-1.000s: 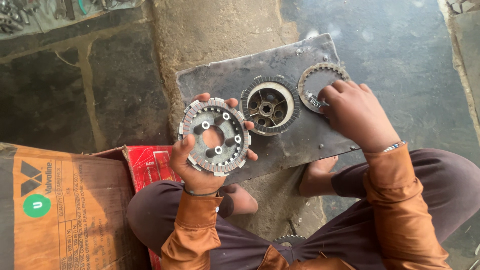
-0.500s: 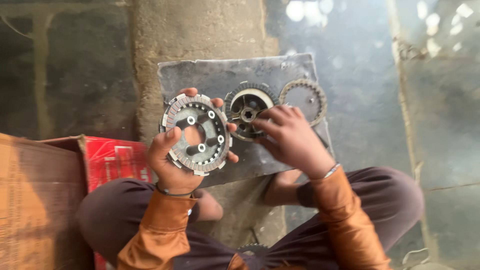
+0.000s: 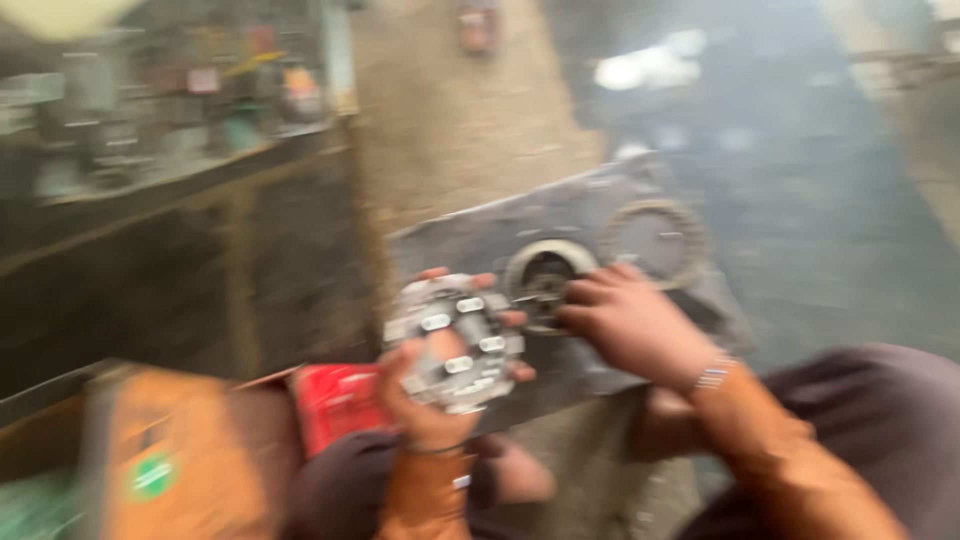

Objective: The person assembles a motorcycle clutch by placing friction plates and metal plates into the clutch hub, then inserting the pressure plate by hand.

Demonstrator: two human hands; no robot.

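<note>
The person sits low on the floor with a grey metal sheet [image 3: 470,240] laid flat in front of the knees, and everything is placed around that sheet. The left hand [image 3: 425,395] is clenched around a round toothed metal plate [image 3: 455,345], lifted off the sheet's near edge and tilted face-up toward the eyes, probably so its studs and holes can be looked over. The right hand [image 3: 635,325] reaches onto the sheet and touches a round hub [image 3: 540,275] lying near its middle; the blur hides whether the fingers have closed on it, so its grip cannot be told. A thin toothed ring [image 3: 655,240] lies flat on the sheet just beyond that hand, apparently set aside within reach. Left of the sheet, by the left knee, sits a red box [image 3: 335,400], and further left a brown carton [image 3: 170,460] bearing a round green label.
</note>
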